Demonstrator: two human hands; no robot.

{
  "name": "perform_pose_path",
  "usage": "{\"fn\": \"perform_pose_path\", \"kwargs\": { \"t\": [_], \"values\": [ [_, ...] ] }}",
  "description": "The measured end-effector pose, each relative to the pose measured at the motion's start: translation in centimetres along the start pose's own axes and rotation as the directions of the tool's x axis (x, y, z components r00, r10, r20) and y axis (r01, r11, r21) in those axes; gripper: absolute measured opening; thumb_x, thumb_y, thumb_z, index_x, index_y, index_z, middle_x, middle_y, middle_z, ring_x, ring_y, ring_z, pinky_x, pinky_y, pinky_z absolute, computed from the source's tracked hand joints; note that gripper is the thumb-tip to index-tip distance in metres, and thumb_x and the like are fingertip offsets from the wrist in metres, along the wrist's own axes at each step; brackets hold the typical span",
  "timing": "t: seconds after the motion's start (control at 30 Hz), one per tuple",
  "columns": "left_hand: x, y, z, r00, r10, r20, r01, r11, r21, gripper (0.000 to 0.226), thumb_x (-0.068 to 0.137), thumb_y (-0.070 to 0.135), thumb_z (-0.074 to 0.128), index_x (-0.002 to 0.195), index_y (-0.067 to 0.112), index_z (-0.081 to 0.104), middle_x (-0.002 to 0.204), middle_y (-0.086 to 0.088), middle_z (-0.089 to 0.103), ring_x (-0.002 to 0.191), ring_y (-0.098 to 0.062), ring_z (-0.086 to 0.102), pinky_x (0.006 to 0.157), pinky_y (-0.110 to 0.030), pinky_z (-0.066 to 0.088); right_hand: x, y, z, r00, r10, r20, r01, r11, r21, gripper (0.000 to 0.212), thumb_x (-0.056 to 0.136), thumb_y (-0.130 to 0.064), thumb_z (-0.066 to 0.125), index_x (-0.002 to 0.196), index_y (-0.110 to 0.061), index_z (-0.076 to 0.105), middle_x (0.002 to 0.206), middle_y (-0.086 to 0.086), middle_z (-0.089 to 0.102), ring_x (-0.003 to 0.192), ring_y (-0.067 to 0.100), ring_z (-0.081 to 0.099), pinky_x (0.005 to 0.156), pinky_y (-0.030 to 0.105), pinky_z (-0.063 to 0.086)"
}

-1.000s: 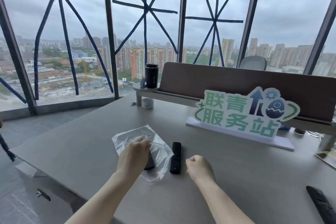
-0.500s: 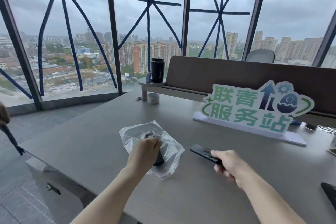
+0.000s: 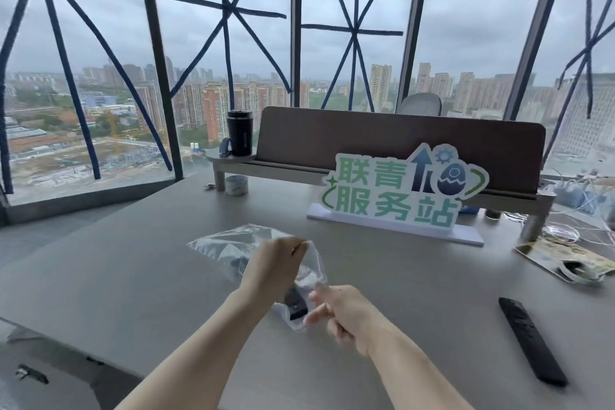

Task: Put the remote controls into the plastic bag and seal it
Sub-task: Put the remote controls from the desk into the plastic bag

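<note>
The clear plastic bag [image 3: 229,243] lies crumpled on the grey table [image 3: 133,276]. My left hand [image 3: 276,271] pinches the bag's upper edge and lifts it. A black remote [image 3: 296,306] sits in the bag's near end, and a dark shape [image 3: 238,264] shows through the plastic further in. My right hand [image 3: 346,316] is blurred, its thumb and fingertips at the bag's near edge beside that remote; whether it grips anything is unclear. A long black remote [image 3: 532,343] lies loose on the table to the right.
A green-and-white sign [image 3: 399,193] stands behind the bag. A black cup [image 3: 239,138] sits on a raised shelf, with a tape roll [image 3: 236,185] below it. Cables and a printed pouch [image 3: 565,260] lie far right. The table's left edge drops off.
My right hand picked up the short black remote from beside the bag and brought it into the bag's near end. My left hand shifted to pinch the bag's upper edge. The view turned right.
</note>
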State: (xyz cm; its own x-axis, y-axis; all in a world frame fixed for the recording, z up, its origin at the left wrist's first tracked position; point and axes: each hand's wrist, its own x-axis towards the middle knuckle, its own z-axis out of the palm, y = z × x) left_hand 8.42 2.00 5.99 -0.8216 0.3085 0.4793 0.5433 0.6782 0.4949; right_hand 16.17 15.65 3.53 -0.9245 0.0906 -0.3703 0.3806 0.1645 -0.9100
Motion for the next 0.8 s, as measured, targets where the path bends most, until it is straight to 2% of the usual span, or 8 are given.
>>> {"fn": "perform_pose_path", "kwargs": {
  "t": [0.07,0.17,0.23,0.3,0.43,0.6,0.7,0.8],
  "values": [
    [-0.1,0.6,0.3,1.0,-0.001,-0.014,0.001,0.999,-0.052,0.029,0.094,0.029,0.048,0.094,0.013,0.072,0.088,-0.011,0.074,0.084,-0.03,0.065,0.073,-0.037,0.05,-0.3,1.0,-2.3,0.976,-0.065,-0.206,0.05,0.996,-0.078,0.032,0.099,-0.027,0.048,0.089,-0.006,0.07,0.061,0.005,0.066,0.029,0.007,0.037,0.036,0.021,0.027],
    [0.1,1.8,1.6,1.0,0.021,-0.022,-0.023,0.996,-0.085,0.03,0.094,0.028,0.047,0.083,0.009,0.068,0.078,-0.016,0.071,0.078,-0.036,0.063,0.068,-0.04,0.05,-2.0,3.3,-8.5,0.837,-0.16,-0.523,0.019,0.964,-0.265,0.027,0.093,-0.021,0.053,0.069,-0.017,0.066,0.059,0.001,0.066,0.049,0.012,0.055,0.055,0.027,0.043],
    [0.5,2.7,2.8,0.999,0.036,-0.035,-0.04,0.992,-0.117,0.03,0.093,0.028,0.048,0.082,0.008,0.067,0.073,-0.017,0.07,0.071,-0.036,0.063,0.066,-0.041,0.051,-3.7,5.1,-12.8,0.709,-0.2,-0.677,-0.186,0.872,-0.453,0.018,0.092,-0.029,0.05,0.088,-0.021,0.067,0.094,0.005,0.07,0.081,0.024,0.065,0.071,0.033,0.051],
    [1.2,3.9,3.8,0.998,0.041,-0.048,-0.048,0.987,-0.153,0.029,0.094,0.029,0.049,0.087,0.01,0.07,0.077,-0.013,0.073,0.07,-0.032,0.064,0.068,-0.04,0.053,-5.5,6.8,-16.6,0.603,-0.18,-0.777,-0.43,0.747,-0.507,0.033,0.094,-0.039,0.048,0.117,-0.019,0.061,0.124,0.009,0.055,0.106,0.033,0.062,0.082,0.038,0.049],
    [2.6,6.8,4.6,0.996,0.04,-0.077,-0.057,0.973,-0.225,0.028,0.094,0.03,0.048,0.09,0.014,0.071,0.079,-0.005,0.073,0.072,-0.027,0.065,0.064,-0.032,0.048,-8.1,9.3,-21.2,0.519,-0.004,-0.855,-0.671,0.617,-0.411,0.051,0.092,-0.051,0.046,0.127,-0.015,0.057,0.13,0.01,0.054,0.115,0.031,0.06,0.091,0.04,0.048],
    [2.3,8.8,5.8,0.997,0.066,-0.047,-0.074,0.975,-0.211,0.027,0.093,0.033,0.049,0.093,0.018,0.072,0.081,-0.004,0.073,0.076,-0.025,0.064,0.062,-0.026,0.038,-7.9,11.9,-22.6,0.591,0.121,-0.797,-0.632,0.683,-0.365,0.032,0.084,-0.048,0.055,0.091,-0.017,0.059,0.091,0.007,0.066,0.083,0.029,0.063,0.079,0.036,0.052],
    [1.3,8.6,6.2,0.999,0.035,-0.009,-0.037,0.973,-0.227,0.025,0.091,0.033,0.049,0.094,0.024,0.072,0.08,0.003,0.074,0.075,-0.021,0.064,0.066,-0.028,0.047,-8.8,10.6,-22.0,0.762,0.144,-0.631,-0.279,0.953,-0.12,0.024,0.09,-0.033,0.055,0.079,-0.011,0.052,0.057,0.007,0.063,0.038,0.019,0.043,0.043,0.024,0.04],
    [0.7,8.2,6.5,0.999,0.025,0.021,-0.021,0.981,-0.193,0.031,0.089,0.035,0.048,0.075,0.016,0.069,0.065,-0.002,0.069,0.064,-0.023,0.06,0.061,-0.031,0.048,-11.1,7.8,-20.7,0.923,0.073,-0.378,-0.029,0.992,0.122,0.024,0.095,-0.027,0.053,0.076,-0.013,0.051,0.053,0.007,0.056,0.031,0.012,0.025,0.039,0.018,0.018]
  ]
}}
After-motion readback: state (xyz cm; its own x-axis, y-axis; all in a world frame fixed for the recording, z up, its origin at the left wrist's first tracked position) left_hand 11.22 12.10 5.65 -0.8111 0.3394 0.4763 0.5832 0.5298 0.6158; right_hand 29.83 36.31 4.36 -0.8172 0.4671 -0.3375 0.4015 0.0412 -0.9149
